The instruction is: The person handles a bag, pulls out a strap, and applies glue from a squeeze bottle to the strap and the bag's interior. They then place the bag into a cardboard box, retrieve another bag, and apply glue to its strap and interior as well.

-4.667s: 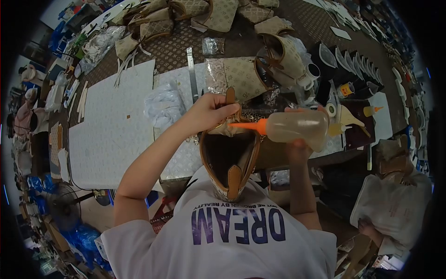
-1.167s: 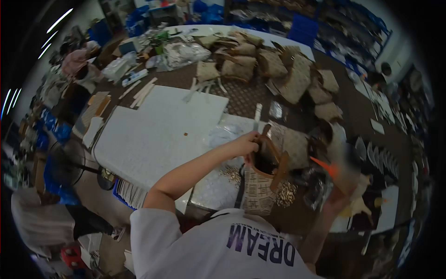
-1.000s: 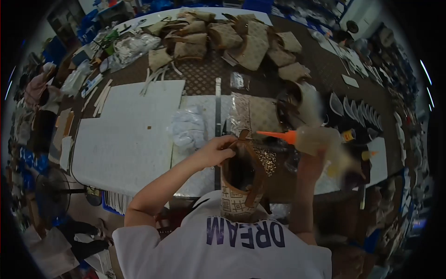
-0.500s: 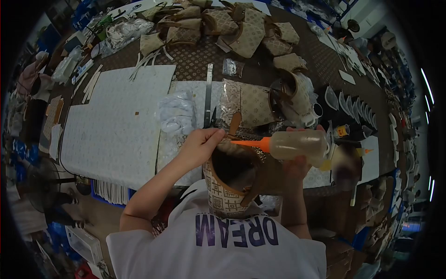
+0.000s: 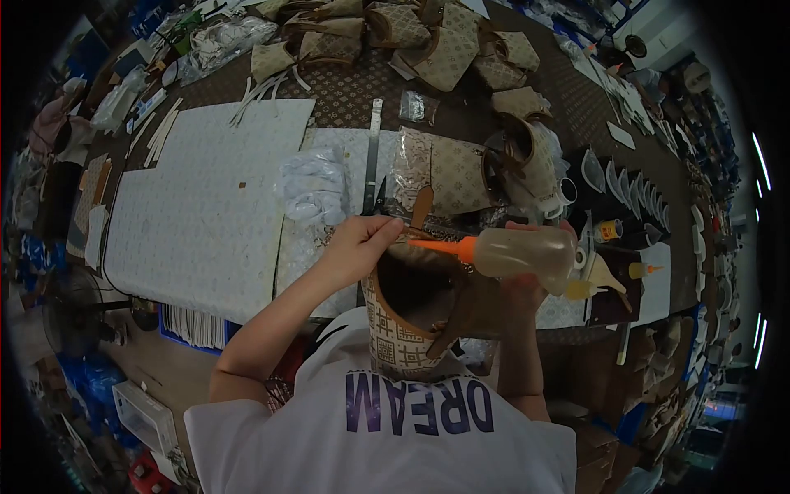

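Observation:
In my left hand (image 5: 364,247) the upper rim of a patterned beige and brown bag (image 5: 403,339) is pinched between thumb and fingers. The bag stands with its dark mouth facing up, close against my shirt. My right hand (image 5: 527,288) is wrapped round a translucent squeeze bottle (image 5: 527,253), tipped on its side. Its orange nozzle (image 5: 444,247) points left, with the tip at the bag's rim beside my left thumb. Whether anything comes out of the tip cannot be seen. Just beyond the rim a brown leather tab (image 5: 422,207) sticks up.
A metal ruler (image 5: 373,156) and a bundle of clear plastic (image 5: 314,189) lie ahead. Several patterned bags (image 5: 444,58) are heaped at the back. On the right are a yellow-labelled jar (image 5: 609,230), a small orange-tipped bottle (image 5: 642,270) and a row of curved pieces (image 5: 625,185).
The bottle has shifted slightly left and its nozzle tip sits nearer my left thumb. The blurred dark area at the right now shows sharply as small items on a brown surface.

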{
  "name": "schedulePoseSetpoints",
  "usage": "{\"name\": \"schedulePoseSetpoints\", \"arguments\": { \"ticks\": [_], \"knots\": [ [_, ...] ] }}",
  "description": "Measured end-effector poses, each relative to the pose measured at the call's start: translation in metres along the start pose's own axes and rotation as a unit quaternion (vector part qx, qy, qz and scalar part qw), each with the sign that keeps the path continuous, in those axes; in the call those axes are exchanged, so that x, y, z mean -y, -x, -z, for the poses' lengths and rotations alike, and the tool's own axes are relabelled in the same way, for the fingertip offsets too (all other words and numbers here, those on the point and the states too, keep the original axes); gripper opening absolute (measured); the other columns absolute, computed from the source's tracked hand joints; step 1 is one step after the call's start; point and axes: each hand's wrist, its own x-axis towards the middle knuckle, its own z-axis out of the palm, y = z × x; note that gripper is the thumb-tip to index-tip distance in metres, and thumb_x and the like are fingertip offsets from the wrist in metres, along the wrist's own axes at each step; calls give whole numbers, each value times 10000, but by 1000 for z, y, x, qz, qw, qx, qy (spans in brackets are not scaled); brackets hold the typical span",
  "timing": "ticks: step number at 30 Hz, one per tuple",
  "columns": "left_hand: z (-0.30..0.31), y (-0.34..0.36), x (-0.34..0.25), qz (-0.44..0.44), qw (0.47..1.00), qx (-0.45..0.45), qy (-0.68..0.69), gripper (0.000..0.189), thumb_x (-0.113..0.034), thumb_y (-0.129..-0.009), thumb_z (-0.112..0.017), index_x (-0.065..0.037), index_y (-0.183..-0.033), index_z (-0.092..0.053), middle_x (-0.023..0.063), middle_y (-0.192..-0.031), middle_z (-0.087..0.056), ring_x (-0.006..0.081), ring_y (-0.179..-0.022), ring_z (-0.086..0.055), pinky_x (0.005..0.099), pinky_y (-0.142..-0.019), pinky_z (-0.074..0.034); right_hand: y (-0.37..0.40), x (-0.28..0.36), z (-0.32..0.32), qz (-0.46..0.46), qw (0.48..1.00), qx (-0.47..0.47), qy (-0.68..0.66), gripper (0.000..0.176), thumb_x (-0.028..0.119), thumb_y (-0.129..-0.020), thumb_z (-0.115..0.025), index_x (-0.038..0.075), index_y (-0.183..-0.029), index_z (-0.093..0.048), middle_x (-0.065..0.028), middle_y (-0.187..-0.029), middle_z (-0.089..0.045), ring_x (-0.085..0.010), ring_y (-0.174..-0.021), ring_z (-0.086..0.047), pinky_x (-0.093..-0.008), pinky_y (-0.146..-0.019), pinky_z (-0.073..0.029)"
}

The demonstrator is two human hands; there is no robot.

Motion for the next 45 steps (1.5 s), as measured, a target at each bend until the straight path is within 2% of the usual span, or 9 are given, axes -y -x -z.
{"name": "schedulePoseSetpoints", "arguments": {
  "ticks": [3, 6, 12, 18, 24, 30, 36, 39, 45],
  "knots": [
    [1, -1, 5, 1, 1000, 7, -3, 379, -342, -937, -496, 7, -946, -643, 89, -598, -545, 120, -585, -489, 306, -565, -406, 2, 1, 4, 1, 998, 46, 35, 910, 491, -702, -759, 80, -1326, -240, -159, -1077, -585, -332, -927, -631, -475, -829, -514],
    [1, -2, 4, 5, 1000, 12, 9, 378, -340, -936, -500, 9, -951, -643, 88, -599, -545, 116, -591, -492, 302, -569, -409, 6, 0, 1, -24, 1000, -2, -9, 988, 435, -668, -806, 96, -1380, -211, -113, -1126, -558, -321, -1031, -586, -458, -877, -499],
    [2, -4, 7, 15, 1000, 22, 14, 376, -333, -935, -500, 15, -958, -641, 91, -616, -561, 131, -600, -505, 301, -586, -419, 11, 1, -1, -46, 998, -10, 39, 1074, 563, -594, -789, 92, -1366, -211, -135, -1122, -552, -335, -972, -613, -483, -834, -515],
    [1, -3, 8, 18, 999, 31, 39, 343, -308, -936, -504, 2, -997, -637, 89, -690, -601, 132, -663, -544, 287, -637, -438, 0, -9, -3, -8, 997, -67, -31, 1050, 505, -649, -781, 126, -1414, -171, -131, -1164, -530, -357, -1069, -563, -509, -912, -478],
    [-2, -5, 3, -7, 997, 31, 71, 278, -232, -944, -497, -23, -1084, -615, 63, -835, -641, 113, -789, -562, 261, -734, -447, -18, 3, -3, 74, 996, -5, -57, 883, 413, -794, -694, 127, -1429, -151, -116, -1276, -499, -368, -1164, -501, -510, -989, -411],
    [0, -5, -2, 1, 998, 39, 58, 275, -221, -948, -488, -24, -1094, -612, 67, -872, -648, 115, -828, -569, 256, -768, -446, -24, 3, -5, 118, 992, 51, 9, 863, 382, -794, -702, 147, -1425, -162, -117, -1255, -522, -364, -1143, -520, -514, -984, -420],
    [0, -5, -4, 7, 996, 45, 72, 278, -225, -950, -488, -22, -1095, -611, 67, -890, -651, 119, -848, -572, 258, -785, -443, -23, -2, -6, 73, 997, 32, 5, 915, 398, -746, -742, 132, -1415, -177, -132, -1240, -525, -369, -1134, -527, -520, -953, -448],
    [1, -7, -3, 6, 996, 45, 77, 282, -230, -952, -486, -22, -1096, -610, 65, -894, -651, 121, -851, -572, 260, -791, -442, -24, -1, -2, 35, 999, 9, 21, 966, 468, -663, -798, 122, -1357, -222, -146, -1143, -553, -353, -1019, -594, -512, -900, -476],
    [2, -9, -10, 17, 994, 89, 64, 297, -253, -957, -478, -18, -1088, -602, 79, -884, -648, 121, -837, -568, 269, -782, -440, -35, -3, -4, 60, 998, -1, -1, 893, 433, -751, -728, 118, -1412, -218, -138, -1309, -462, -354, -1189, -480, -495, -1002, -411]
  ]
}}
